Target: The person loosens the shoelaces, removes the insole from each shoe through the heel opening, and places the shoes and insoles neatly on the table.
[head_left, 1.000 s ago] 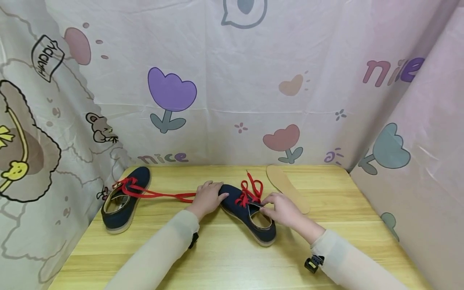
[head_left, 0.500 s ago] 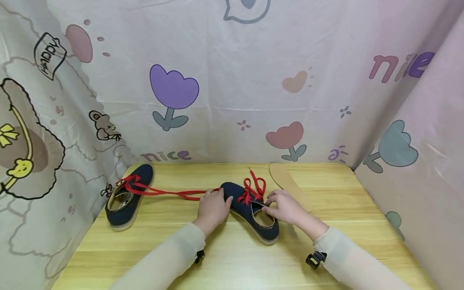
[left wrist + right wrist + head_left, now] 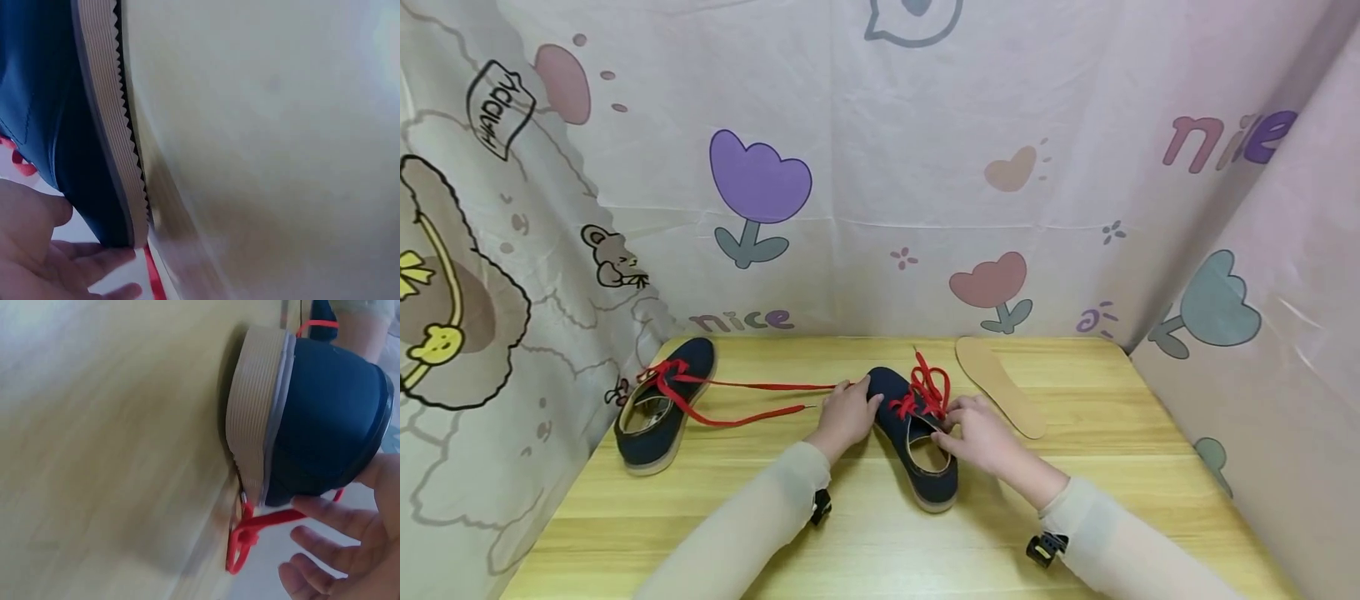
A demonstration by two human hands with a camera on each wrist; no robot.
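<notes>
A dark blue shoe (image 3: pixel 887 408) with a red lace (image 3: pixel 931 392) stands on the wooden table between both hands, its toe pointing away. My left hand (image 3: pixel 847 414) holds the toe, thumb on the upper and fingers round the front, as the left wrist view (image 3: pixel 47 250) shows. At the shoe's right side, my right hand (image 3: pixel 981 433) pinches the collar, with the thumb at the opening and a finger against the outer side. In the right wrist view the heel (image 3: pixel 331 406) faces the camera, and the other fingers (image 3: pixel 312 572) hang off the shoe.
A second blue shoe (image 3: pixel 658 437) stands at the table's left edge. Its red laces (image 3: pixel 737 421) trail rightward, one strand reaching my left hand. Behind the right hand lies a tan insole (image 3: pixel 996 383). Printed curtains (image 3: pixel 850 283) border the table's back and sides.
The held shoe has turned, its heel swinging left and its toe shifting slightly right and away. The other shoe's two lace strands have spread apart, and one end now lies free.
</notes>
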